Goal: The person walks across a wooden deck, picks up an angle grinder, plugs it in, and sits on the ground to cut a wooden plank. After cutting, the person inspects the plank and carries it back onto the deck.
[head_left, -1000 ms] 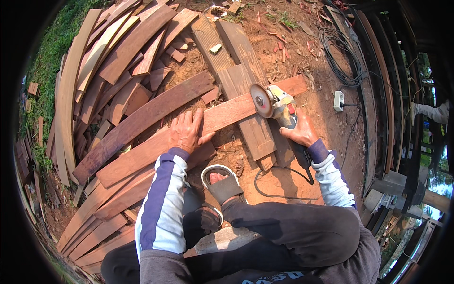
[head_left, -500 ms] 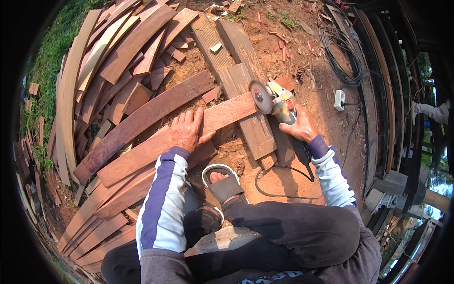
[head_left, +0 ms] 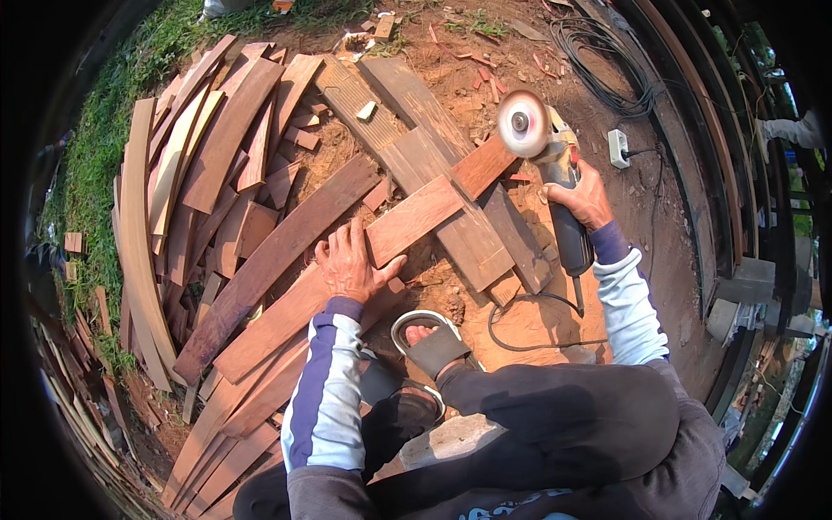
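Holding down, by my left hand point(head_left: 349, 264): one long board point(head_left: 282, 321), palm flat, fingers spread. Board: reddish, smooth-faced, lightly grained, square at its right end, resting partly across weathered timbers point(head_left: 472, 243). My right hand point(head_left: 582, 198), well apart from the left: wrapped round an angle grinder point(head_left: 574, 247), dark-bodied, beyond the board's right end. Disc point(head_left: 520, 124): pale centre, rust-brown rim; spinning or still, cannot tell. Short red piece point(head_left: 487, 166): just off the board's right end; contact unclear. Lettering point(head_left: 511, 504): pale blue, on my shirt point(head_left: 693, 433), nearer me than the board, cut off, illegible. Hidden: board's middle, beneath my left hand; grinder's head, partly behind the disc.
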The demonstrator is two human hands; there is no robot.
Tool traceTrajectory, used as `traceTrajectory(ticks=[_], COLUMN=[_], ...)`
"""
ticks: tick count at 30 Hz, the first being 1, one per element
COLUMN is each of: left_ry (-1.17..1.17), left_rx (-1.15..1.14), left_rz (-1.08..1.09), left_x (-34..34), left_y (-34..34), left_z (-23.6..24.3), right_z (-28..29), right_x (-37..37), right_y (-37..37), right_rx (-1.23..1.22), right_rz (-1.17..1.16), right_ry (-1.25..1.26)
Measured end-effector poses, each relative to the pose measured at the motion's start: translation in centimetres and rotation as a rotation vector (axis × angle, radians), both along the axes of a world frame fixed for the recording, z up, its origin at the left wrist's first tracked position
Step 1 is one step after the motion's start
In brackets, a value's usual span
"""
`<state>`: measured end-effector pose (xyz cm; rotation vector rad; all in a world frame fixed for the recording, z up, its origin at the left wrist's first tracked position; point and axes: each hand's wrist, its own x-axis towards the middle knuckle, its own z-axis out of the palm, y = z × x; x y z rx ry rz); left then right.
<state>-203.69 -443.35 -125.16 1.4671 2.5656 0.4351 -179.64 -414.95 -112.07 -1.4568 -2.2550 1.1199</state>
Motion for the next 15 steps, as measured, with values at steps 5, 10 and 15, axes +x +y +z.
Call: traceTrajectory(ticks=[5, 10, 15], left_ry=[0.028, -0.033, -0.087], left_rx=[0.192, 0.296, 0.083], left_rz=[-0.044, -0.116, -0.138], left_x=[2.3, 4.3, 6.2], left_y=[5.1, 10.4, 15.0], left_z=[0.2, 0.7, 1.6], right_z=[0.3, 0.8, -0.3], right_x=[3.9, 5.2, 7.8], right_y=[1.3, 0.2, 0.2], right_rx=[0.01, -0.118, -0.162], right_rz=[-0.183, -0.337, -0.47], right_ry=[0.076, 0.179, 0.295])
